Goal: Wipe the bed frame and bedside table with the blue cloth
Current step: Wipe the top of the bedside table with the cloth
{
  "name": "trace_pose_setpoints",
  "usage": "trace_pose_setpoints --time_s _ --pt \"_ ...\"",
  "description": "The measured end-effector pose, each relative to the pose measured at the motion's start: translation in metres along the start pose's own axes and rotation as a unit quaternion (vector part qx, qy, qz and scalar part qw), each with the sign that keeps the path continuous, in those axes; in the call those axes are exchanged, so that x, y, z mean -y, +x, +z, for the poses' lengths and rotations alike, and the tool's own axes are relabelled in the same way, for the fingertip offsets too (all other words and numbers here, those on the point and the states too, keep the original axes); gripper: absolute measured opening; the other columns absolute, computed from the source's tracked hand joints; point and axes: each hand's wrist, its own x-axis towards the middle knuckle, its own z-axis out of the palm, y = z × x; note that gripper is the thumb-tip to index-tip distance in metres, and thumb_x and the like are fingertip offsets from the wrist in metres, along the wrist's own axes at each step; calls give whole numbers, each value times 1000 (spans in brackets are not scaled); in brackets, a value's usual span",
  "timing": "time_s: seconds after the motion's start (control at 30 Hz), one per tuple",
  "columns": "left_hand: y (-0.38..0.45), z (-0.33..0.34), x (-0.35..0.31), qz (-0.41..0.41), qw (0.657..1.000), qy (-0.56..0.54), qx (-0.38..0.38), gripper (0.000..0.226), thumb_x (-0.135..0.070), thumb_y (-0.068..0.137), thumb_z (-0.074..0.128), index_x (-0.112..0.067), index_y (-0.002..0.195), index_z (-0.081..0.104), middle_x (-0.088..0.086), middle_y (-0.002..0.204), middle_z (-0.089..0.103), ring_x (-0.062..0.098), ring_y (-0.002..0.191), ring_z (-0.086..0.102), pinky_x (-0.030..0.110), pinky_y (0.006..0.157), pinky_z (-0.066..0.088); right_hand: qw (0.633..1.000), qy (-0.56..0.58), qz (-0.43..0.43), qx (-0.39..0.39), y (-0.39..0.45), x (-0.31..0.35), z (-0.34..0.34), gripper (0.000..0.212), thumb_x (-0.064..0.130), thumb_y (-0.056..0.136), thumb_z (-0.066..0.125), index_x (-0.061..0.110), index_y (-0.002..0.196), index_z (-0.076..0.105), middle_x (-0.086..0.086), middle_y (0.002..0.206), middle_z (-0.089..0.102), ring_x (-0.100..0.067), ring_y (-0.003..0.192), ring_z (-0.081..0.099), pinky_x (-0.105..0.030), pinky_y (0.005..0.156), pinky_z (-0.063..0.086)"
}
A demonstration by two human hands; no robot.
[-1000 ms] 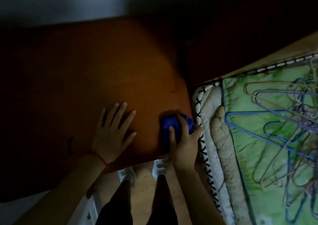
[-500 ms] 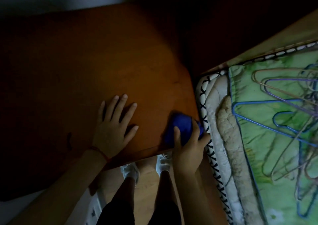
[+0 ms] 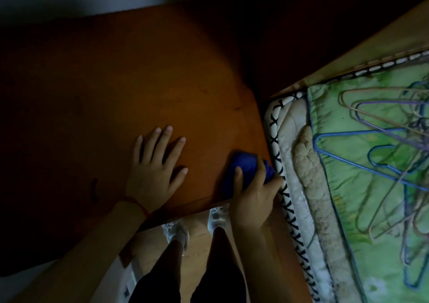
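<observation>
Head view: wire hangers (image 3: 380, 154) piled on bed (image 3: 348, 221).

arms bare | red string (image 3: 137, 204) on left wrist | dark trousers (image 3: 160, 277) | pale shoes (image 3: 177, 232)

Left hand (image 3: 152, 171) is just lying flat, palm down, fingers spread, while the right hand (image 3: 254, 194) is curled tight, thumb out to the left.

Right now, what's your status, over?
Left hand flat on table. Right hand gripping cloth at table's corner by mattress. Nothing blocking.
</observation>
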Motion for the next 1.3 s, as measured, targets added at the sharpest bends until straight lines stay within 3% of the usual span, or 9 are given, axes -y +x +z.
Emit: trace_pose_setpoints --time_s 0.17,0.3,0.4,0.53,0.63,0.73,0.9,1.1,1.3 --pt "0 0 -1 -6 1000 5 -2 57 -45 89 38 -14 138 38 21 145 36 37 133 28 55 107 15 998 -5 -56 -26 75 30 19 52 36 87 57 3 126 46 -33 113 46 -46 93 54 -48 69 54" --pt "0 -2 -1 -8 1000 2 10 57 -45 89 40 -15 137 38 21 145 36 36 133 28 54 108 15 997 -38 -65 -8 46 21 15 53 37 89 49 6 131 40 -35 121 45 -47 105 51 -50 82 49" --pt "2 -2 1 -7 1000 -3 29 57 -48 91 36 -15 138 37 20 145 34 35 134 26 53 109 10 995 -58 -82 2 36 18 13 53 38 87 44 4 128 43 -36 117 48 -49 103 51 -52 81 49" --pt "12 -6 4 6 998 -19 54 60 -54 96 15 -17 138 33 15 146 25 34 134 24 50 110 6 989 -40 -139 -16 96 56 28 52 38 87 45 4 126 46 -32 112 50 -46 99 52 -49 83 48" --pt "28 -10 9 1 998 -31 50 62 -57 94 17 -16 138 33 16 146 27 33 134 24 49 110 6 989 -22 -142 -16 124 75 37 53 39 88 45 6 129 44 -32 116 49 -45 100 50 -49 84 46" --pt "52 -13 20 -11 999 -39 33 64 -58 95 18 -14 139 35 20 146 31 33 136 22 50 111 5 992 -35 -121 -11 100 63 31 54 40 89 43 6 131 42 -34 120 47 -48 106 49 -50 88 45" --pt "85 -15 36 -28 999 -30 20 63 -56 95 21 -13 140 34 20 147 31 33 137 21 54 110 7 991 -60 -122 -18 105 71 38 53 39 86 42 3 124 48 -34 110 53 -47 94 56 -47 78 51" --pt "86 -14 36 -38 998 -23 40 64 -57 96 14 -15 140 32 17 149 27 31 138 20 52 111 6 992 -19 -125 26 165 118 54 58 42 90 46 12 138 33 -32 135 36 -45 119 41 -48 93 42" --pt "87 -15 37 -42 998 -33 37 63 -58 96 13 -16 140 32 14 148 23 31 137 21 52 111 8 978 -40 -202 24 148 102 46 55 45 86 44 7 126 47 -34 115 51 -48 99 54 -48 78 51"
